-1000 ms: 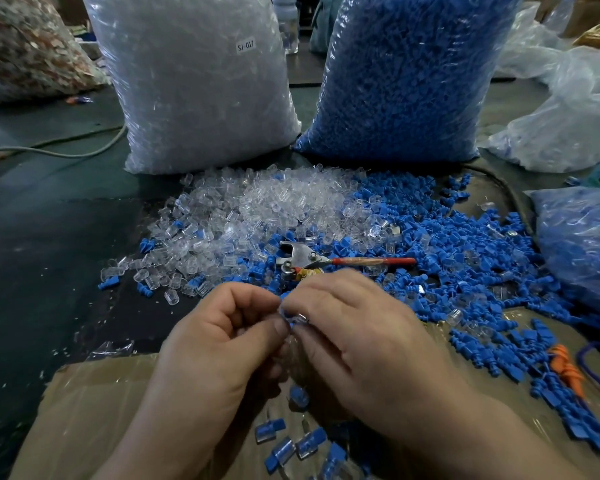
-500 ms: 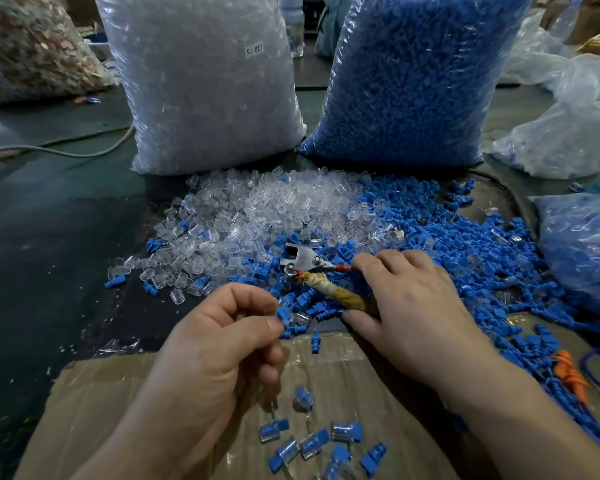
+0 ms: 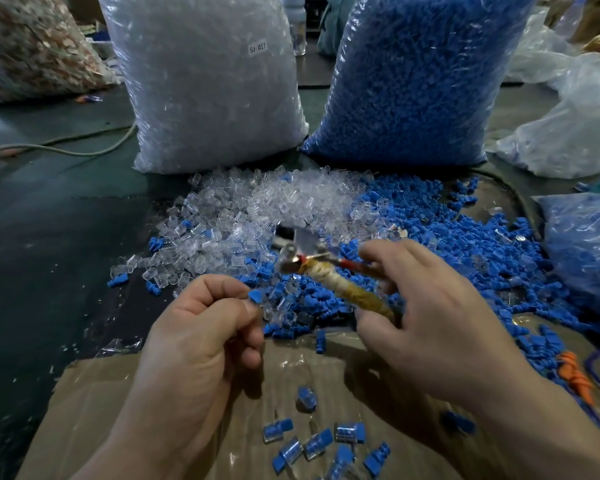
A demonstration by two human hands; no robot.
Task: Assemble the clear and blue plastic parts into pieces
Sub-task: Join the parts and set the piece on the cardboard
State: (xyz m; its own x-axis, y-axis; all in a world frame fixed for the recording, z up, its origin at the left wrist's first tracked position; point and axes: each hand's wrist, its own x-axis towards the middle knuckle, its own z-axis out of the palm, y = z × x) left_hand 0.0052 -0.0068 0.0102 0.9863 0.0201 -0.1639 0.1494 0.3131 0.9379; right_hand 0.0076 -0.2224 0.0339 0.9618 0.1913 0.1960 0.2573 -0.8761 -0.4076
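- White label (image 3: 257, 48) on the bag of clear parts (image 3: 205, 98) reads "SJ-017".
- Left hand (image 3: 201, 327), fingers curled, pinches a small blue part (image 3: 256, 296) between thumb and forefinger, above the table (image 3: 49, 237).
- Right hand (image 3: 430, 306) grips the wrapped handles of a blurred plier-like tool (image 3: 326, 278), raised over the blue pile (image 3: 465, 254).
- Clear pile (image 3: 257, 209) lies beside the blue; joined pieces (image 3: 316, 443) lie on cardboard (image 3: 84, 410) below the hands.

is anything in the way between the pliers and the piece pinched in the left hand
Nothing visible does. The right hand holds the pliers up over the loose parts, and only open air lies between their head and the blue piece that the left hand pinches.
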